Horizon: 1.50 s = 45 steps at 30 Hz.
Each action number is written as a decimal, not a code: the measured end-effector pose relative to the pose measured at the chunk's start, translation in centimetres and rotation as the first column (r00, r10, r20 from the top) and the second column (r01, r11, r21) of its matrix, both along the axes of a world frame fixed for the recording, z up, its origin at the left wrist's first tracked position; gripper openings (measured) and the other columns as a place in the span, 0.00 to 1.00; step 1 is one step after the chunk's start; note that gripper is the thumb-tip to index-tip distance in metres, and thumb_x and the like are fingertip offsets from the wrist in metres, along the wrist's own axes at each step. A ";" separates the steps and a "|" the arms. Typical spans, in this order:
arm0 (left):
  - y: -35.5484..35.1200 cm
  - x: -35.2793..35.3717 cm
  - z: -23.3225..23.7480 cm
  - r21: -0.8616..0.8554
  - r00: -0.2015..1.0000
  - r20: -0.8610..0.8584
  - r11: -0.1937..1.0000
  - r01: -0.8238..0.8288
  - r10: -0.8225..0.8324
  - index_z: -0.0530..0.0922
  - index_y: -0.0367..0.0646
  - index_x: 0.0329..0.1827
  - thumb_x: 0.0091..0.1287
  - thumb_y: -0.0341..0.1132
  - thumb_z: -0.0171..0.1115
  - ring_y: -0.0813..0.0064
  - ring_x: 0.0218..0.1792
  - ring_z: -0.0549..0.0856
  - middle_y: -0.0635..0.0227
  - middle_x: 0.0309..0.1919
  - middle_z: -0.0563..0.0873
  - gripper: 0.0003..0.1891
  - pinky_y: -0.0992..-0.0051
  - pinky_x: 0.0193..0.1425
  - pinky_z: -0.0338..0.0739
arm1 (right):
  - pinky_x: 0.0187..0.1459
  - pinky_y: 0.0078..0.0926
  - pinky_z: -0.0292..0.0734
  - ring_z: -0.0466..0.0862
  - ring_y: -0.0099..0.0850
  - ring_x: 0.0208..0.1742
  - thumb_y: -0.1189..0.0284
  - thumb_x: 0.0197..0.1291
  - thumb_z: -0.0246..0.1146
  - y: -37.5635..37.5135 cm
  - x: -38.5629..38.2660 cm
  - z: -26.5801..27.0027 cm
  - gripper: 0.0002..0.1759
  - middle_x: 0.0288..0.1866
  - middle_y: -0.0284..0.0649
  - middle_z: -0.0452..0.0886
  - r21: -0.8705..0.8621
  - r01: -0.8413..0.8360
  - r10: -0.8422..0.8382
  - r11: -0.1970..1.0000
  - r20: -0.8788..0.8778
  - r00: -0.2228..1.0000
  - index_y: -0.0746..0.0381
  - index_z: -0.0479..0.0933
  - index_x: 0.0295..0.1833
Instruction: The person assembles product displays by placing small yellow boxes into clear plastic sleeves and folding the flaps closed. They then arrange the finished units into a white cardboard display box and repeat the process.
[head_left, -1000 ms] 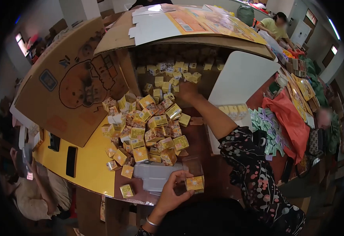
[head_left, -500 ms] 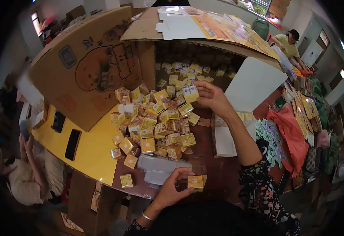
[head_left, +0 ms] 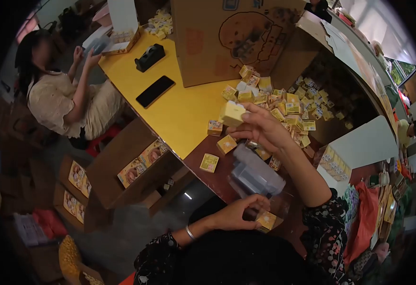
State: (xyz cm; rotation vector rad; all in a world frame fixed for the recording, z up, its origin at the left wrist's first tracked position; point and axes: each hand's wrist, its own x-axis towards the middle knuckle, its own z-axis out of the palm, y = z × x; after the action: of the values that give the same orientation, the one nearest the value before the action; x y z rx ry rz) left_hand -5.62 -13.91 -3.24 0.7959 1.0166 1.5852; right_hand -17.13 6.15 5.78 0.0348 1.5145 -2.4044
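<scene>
Above the desk point(head_left: 184, 114), the right hand point(head_left: 265, 127) pinches a small pale-yellow box point(head_left: 232, 114) between thumb and fingers, just beside the pile of small boxes point(head_left: 291, 108). Near the desk's front edge, the left hand point(head_left: 239, 214) curls, partly open, around a clear case point(head_left: 275, 222) with an orange box point(head_left: 266, 219) in it. Clear plastic trays point(head_left: 255, 173) lie between the hands; a black phone point(head_left: 155, 91) rests near a tape dispenser point(head_left: 149, 57).

The right hand point(head_left: 264, 127) is raised and pinching; the left hand point(head_left: 239, 213) curls lower.
</scene>
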 end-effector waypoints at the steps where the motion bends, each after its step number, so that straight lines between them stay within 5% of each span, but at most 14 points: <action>1: -0.7 0.1 -0.3 0.016 1.000 0.000 1.000 -0.021 0.021 0.69 0.43 0.71 0.64 0.29 0.74 0.73 0.66 0.80 0.65 0.63 0.79 0.33 0.69 0.71 0.75 | 0.59 0.33 0.88 0.90 0.37 0.54 0.70 0.76 0.59 -1.2 -0.6 -0.5 0.21 0.60 0.48 0.83 0.000 -0.023 0.023 1.000 0.018 1.000 0.67 0.68 0.69; 8: -5.3 -1.4 -3.4 0.044 0.992 -0.011 0.991 -0.129 0.129 0.70 0.42 0.70 0.64 0.29 0.75 0.72 0.66 0.80 0.65 0.63 0.79 0.32 0.67 0.72 0.75 | 0.60 0.35 0.88 0.89 0.41 0.58 0.73 0.75 0.60 -5.4 -2.4 -4.7 0.23 0.62 0.52 0.82 0.017 -0.136 0.133 0.991 0.103 0.986 0.67 0.68 0.71; 13: -8.0 -2.6 -5.6 -0.022 0.987 0.031 0.987 -0.158 0.159 0.70 0.41 0.71 0.65 0.30 0.75 0.73 0.66 0.80 0.66 0.64 0.80 0.32 0.67 0.74 0.73 | 0.60 0.32 0.86 0.87 0.35 0.59 0.76 0.72 0.63 -8.2 -3.3 -4.7 0.28 0.64 0.45 0.82 0.067 -0.185 0.178 0.980 0.105 0.978 0.67 0.69 0.75; 16: -9.5 -1.7 -6.2 -0.049 0.992 0.012 0.991 -0.125 0.126 0.70 0.41 0.71 0.64 0.32 0.75 0.70 0.66 0.80 0.64 0.65 0.80 0.33 0.66 0.73 0.74 | 0.59 0.31 0.86 0.87 0.33 0.58 0.75 0.71 0.64 -11.1 -2.6 -4.5 0.28 0.62 0.44 0.83 0.247 -0.340 0.311 0.907 0.151 0.938 0.68 0.70 0.74; 19: -10.2 -0.1 -4.3 0.068 0.864 -0.414 0.956 -0.285 0.287 0.70 0.41 0.69 0.62 0.33 0.75 0.64 0.66 0.81 0.63 0.64 0.79 0.33 0.65 0.71 0.76 | 0.52 0.26 0.86 0.89 0.30 0.51 0.71 0.70 0.67 -16.5 0.7 -6.4 0.28 0.55 0.44 0.86 0.260 -0.537 0.448 0.802 0.333 0.830 0.70 0.71 0.71; 23: -12.1 -0.4 -1.7 0.229 0.790 -0.490 0.929 -0.292 0.369 0.71 0.43 0.67 0.60 0.32 0.73 0.58 0.64 0.81 0.61 0.61 0.79 0.31 0.63 0.66 0.79 | 0.53 0.28 0.87 0.89 0.33 0.54 0.70 0.69 0.68 -21.1 2.8 -13.7 0.27 0.56 0.47 0.85 0.292 -0.620 0.410 0.729 0.539 0.736 0.71 0.72 0.68; 29: -15.0 0.1 -0.3 0.303 0.814 -0.398 0.898 -0.319 0.424 0.70 0.43 0.64 0.57 0.30 0.74 0.54 0.60 0.83 0.59 0.58 0.80 0.31 0.60 0.60 0.81 | 0.38 0.27 0.88 0.88 0.30 0.43 0.64 0.65 0.72 -25.7 -0.2 -25.4 0.33 0.47 0.45 0.86 0.457 -0.670 0.346 0.585 0.607 0.716 0.75 0.71 0.66; 33: -15.0 0.3 -1.0 0.320 0.813 -0.377 0.886 -0.335 0.444 0.70 0.43 0.65 0.58 0.30 0.73 0.55 0.59 0.83 0.59 0.57 0.80 0.31 0.61 0.59 0.81 | 0.45 0.31 0.90 0.88 0.33 0.53 0.66 0.70 0.68 -26.8 0.0 -23.9 0.33 0.54 0.49 0.85 0.563 -0.592 0.222 0.577 0.590 0.776 0.76 0.69 0.71; 38: -15.3 -0.3 -0.5 0.254 0.876 -0.333 0.928 -0.274 0.350 0.72 0.42 0.67 0.58 0.30 0.74 0.59 0.62 0.83 0.60 0.61 0.80 0.32 0.63 0.66 0.78 | 0.47 0.28 0.88 0.88 0.30 0.51 0.70 0.74 0.64 -22.5 1.0 -13.9 0.28 0.55 0.45 0.85 0.432 -0.640 0.489 0.636 0.416 0.767 0.72 0.70 0.73; 41: -15.2 -0.5 0.4 0.202 0.911 -0.291 0.949 -0.241 0.293 0.72 0.40 0.69 0.59 0.28 0.77 0.62 0.66 0.82 0.58 0.66 0.78 0.34 0.64 0.72 0.76 | 0.49 0.26 0.86 0.88 0.26 0.52 0.73 0.77 0.60 -16.8 3.4 -2.9 0.20 0.54 0.42 0.86 0.457 -0.475 0.436 0.752 0.194 0.878 0.68 0.76 0.69; 43: -13.7 -0.4 0.4 0.156 0.944 -0.137 0.948 -0.279 0.300 0.74 0.40 0.66 0.60 0.28 0.77 0.64 0.66 0.82 0.59 0.63 0.80 0.31 0.65 0.71 0.78 | 0.48 0.24 0.85 0.89 0.25 0.49 0.74 0.77 0.61 -10.9 5.2 2.1 0.14 0.50 0.40 0.88 0.607 -0.095 0.149 0.789 -0.038 0.988 0.68 0.81 0.61; 45: -12.7 -0.4 0.7 0.128 0.944 -0.132 0.950 -0.286 0.302 0.73 0.40 0.67 0.60 0.28 0.78 0.64 0.67 0.82 0.58 0.64 0.79 0.32 0.64 0.72 0.77 | 0.47 0.23 0.84 0.88 0.25 0.44 0.73 0.77 0.62 -4.3 7.1 4.9 0.11 0.44 0.37 0.89 0.639 0.376 -0.205 0.671 -0.328 0.922 0.67 0.83 0.56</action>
State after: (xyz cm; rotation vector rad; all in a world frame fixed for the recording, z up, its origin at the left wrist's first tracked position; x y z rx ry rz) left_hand -6.03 -26.60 -2.54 0.8784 1.2114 1.8699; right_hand -10.07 1.83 10.65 0.1798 2.6358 -1.9253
